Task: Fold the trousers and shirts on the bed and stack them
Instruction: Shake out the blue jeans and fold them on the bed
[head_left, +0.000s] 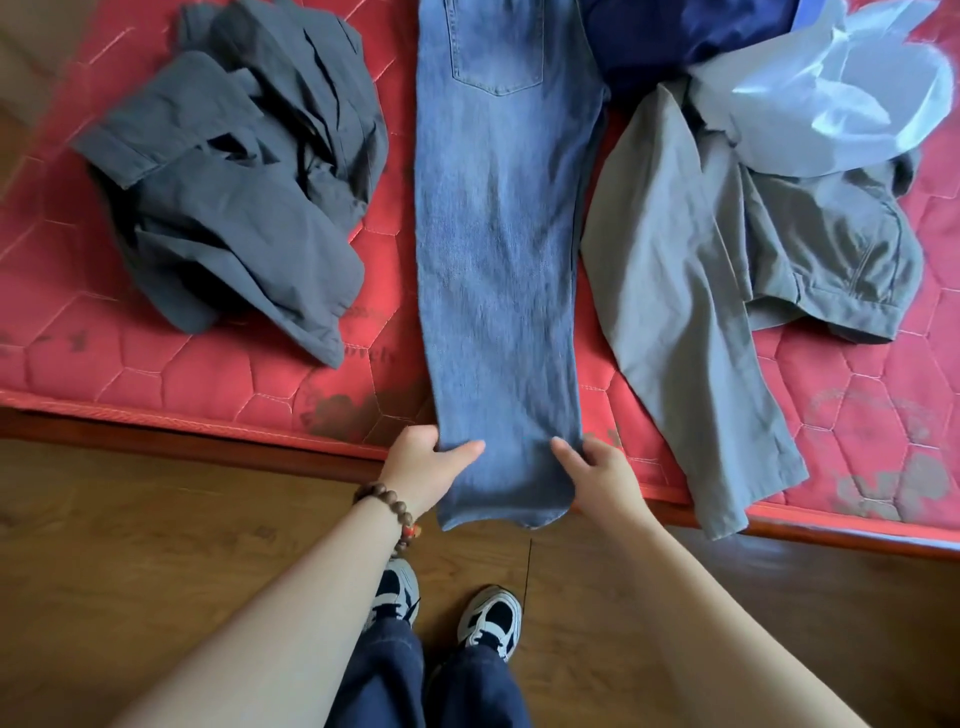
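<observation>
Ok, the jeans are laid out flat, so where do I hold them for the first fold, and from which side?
Hold the hem end, from the near bed edge. The jeans lie straight, legs stacked, hems overhanging toward you, so both corners are free. The left hand and right hand already pinch those corners, thumbs on top. That probably suits carrying the hems up toward the pocket end.

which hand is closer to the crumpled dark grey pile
Left. The left hand grips the jeans hem on the pile's side; the right hand grips the far edge.
</observation>
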